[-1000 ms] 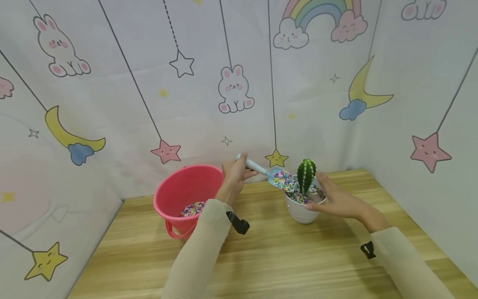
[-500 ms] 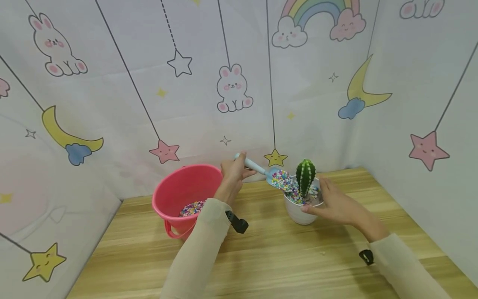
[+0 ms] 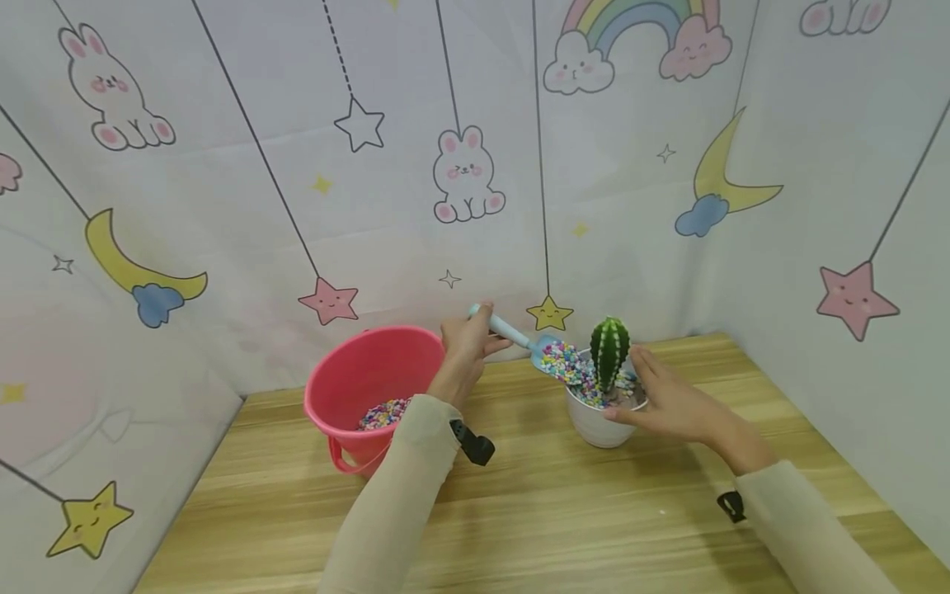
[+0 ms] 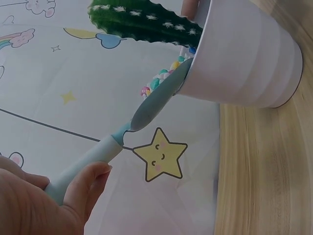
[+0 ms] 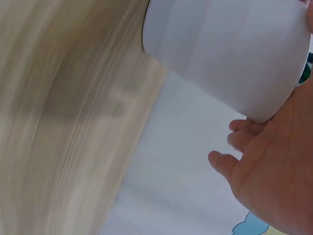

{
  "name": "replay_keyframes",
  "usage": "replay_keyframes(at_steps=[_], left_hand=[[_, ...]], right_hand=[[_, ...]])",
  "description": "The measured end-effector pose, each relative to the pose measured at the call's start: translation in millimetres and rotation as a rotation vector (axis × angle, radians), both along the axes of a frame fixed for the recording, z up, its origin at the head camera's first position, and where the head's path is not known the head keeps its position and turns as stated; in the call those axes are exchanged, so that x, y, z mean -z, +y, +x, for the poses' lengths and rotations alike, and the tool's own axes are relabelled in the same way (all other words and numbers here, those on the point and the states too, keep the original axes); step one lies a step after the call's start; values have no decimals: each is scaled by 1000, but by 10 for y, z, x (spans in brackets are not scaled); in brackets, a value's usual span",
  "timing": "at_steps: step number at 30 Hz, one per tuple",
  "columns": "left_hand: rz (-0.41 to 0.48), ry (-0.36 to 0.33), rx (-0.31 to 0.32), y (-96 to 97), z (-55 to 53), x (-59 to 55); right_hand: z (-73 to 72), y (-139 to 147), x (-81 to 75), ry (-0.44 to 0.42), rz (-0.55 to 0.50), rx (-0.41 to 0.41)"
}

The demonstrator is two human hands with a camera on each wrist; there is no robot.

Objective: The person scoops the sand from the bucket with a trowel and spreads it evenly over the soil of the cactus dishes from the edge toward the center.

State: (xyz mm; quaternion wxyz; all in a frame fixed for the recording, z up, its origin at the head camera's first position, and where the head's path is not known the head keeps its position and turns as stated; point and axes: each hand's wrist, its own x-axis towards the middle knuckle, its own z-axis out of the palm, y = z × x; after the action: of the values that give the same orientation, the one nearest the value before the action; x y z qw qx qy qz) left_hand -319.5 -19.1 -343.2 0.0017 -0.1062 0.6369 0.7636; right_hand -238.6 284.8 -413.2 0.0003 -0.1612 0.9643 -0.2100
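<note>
My left hand (image 3: 465, 340) grips the handle of a pale blue toy shovel (image 3: 512, 332), tilted down to the right. Its blade carries multicoloured beads (image 3: 562, 360) and meets the rim of a white flowerpot (image 3: 603, 429), as the left wrist view also shows at the blade (image 4: 159, 98). A green cactus (image 3: 610, 355) stands in the pot, with beads and some greyish filling around its base. At the pot's right side my right hand (image 3: 675, 404) holds the rim, thumb at the near side and fingers toward the back.
A red bucket (image 3: 322, 408) with more beads (image 3: 383, 414) inside stands left of the pot, partly behind my left arm. One small pale speck (image 3: 662, 511) lies on the wooden table (image 3: 564, 528). A printed cloth wall (image 3: 401, 247) rises directly behind.
Beads have slid off the blade and cover more of the filling around the cactus. A pale speck has appeared on the table and shifted right. Both hands stay nearly in place.
</note>
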Motion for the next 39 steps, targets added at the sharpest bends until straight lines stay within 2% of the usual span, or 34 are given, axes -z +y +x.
replay_keyframes(at_steps=[5,8,12,16,22,28,36,39], left_hand=[[-4,8,1,3,2,-7],[-11,6,2,4,9,-8],[-13,6,-3,5,15,-17],[-13,6,-8,7,14,-33],[-20,6,7,4,26,-51],[-32,13,5,1,25,-56],[-41,1,-8,16,18,-74],[-35,-3,-15,24,12,-78]], right_hand=[[56,-103,-14,84,97,46],[80,-131,-46,88,108,43],[37,-61,-68,15,-10,-18],[-45,60,-14,-49,-111,-62],[-105,122,71,-11,-144,-86],[-51,69,54,15,-42,-20],[78,-87,39,134,150,117],[95,-99,11,130,157,111]])
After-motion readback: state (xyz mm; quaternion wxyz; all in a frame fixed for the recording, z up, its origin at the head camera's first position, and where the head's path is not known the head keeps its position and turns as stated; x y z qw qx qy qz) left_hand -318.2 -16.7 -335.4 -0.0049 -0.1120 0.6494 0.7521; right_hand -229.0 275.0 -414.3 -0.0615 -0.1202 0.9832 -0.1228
